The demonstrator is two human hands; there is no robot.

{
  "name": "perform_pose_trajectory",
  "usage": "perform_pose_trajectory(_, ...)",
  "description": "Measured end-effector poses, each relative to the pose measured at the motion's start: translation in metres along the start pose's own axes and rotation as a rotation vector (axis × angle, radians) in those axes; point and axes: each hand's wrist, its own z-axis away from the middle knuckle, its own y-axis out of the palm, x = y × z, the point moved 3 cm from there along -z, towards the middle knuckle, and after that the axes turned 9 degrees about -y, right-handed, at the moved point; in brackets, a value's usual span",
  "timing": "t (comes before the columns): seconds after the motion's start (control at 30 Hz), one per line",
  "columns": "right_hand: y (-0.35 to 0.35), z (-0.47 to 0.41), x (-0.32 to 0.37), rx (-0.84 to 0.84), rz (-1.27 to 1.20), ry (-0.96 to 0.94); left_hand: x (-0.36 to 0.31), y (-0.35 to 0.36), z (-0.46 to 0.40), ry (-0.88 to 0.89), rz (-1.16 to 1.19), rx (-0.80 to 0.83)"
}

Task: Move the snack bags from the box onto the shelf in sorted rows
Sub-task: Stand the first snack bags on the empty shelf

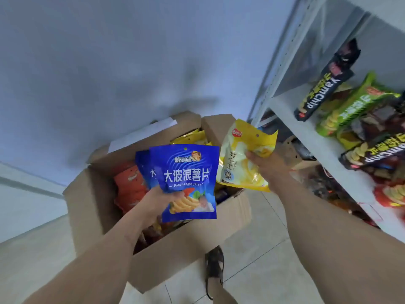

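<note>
Foot: a sandalled foot point(214, 268) stands on the tiled floor point(258, 255) just beside the box's near corner.
Left hand: the left hand point(163, 199) holds two blue bags point(186, 178) over the open box, thumb curled across the front one; it reads "大波浪薯片" and "DaBoLangShuPian".
Right hand: the right hand point(266, 160) grips a yellow bag point(236, 163) by its right edge, fingers curled round it; its label reads "芝士脆", with a red logo at the top corner.
Box: the cardboard box point(179, 249) sits on the floor with flaps open, orange bags point(129, 185) along its left side and yellow ones at the far edge.
Shelf: the white shelf point(306, 128) stands to the right of the box; black bags point(317, 97) reading "YamChip" and a green bag point(352, 106) lie on its board, whose front-left part is bare.
Far: a plain wall point(109, 62) rises behind the box.
</note>
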Motion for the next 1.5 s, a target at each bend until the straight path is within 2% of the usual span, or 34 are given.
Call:
perform_pose_trajectory(0.13, -0.079, 0.091, 0.03, -0.178, -0.044, -0.043, -0.033, 0.054, 0.069, 0.15, -0.164, 0.171)
perform_pose_trajectory(0.43, -0.282, 0.274, 0.032, -0.574, -0.074, -0.041, -0.042, 0.212, 0.165, 0.224, -0.369, 0.561)
perform_pose_trajectory(0.53, -0.356, 0.317, 0.025, -0.689, -0.049, -0.046, -0.053, 0.284, 0.183, 0.277, -0.456, 0.652)
perform_pose_trajectory(0.67, -0.459, 0.357, 0.015, -0.807, -0.046, -0.035, -0.073, 0.399, 0.208, 0.365, -0.532, 0.681)
perform_pose_trajectory(0.83, -0.596, 0.381, 0.008, -0.925, -0.07, -0.047, -0.108, 0.545, 0.243, 0.404, -0.584, 0.745)
perform_pose_trajectory(1.1, -0.796, 0.385, 0.018, -1.015, -0.092, -0.146, -0.18, 0.74, 0.29, 0.465, -0.61, 0.811)
perform_pose_trajectory(1.3, -0.915, 0.359, 0.012, -1.064, -0.146, -0.188, -0.247, 0.866, 0.295, 0.534, -0.593, 0.901)
perform_pose_trajectory(1.5, -1.002, 0.32, -0.002, -1.089, -0.176, -0.193, -0.293, 0.965, 0.272, 0.543, -0.624, 0.921)
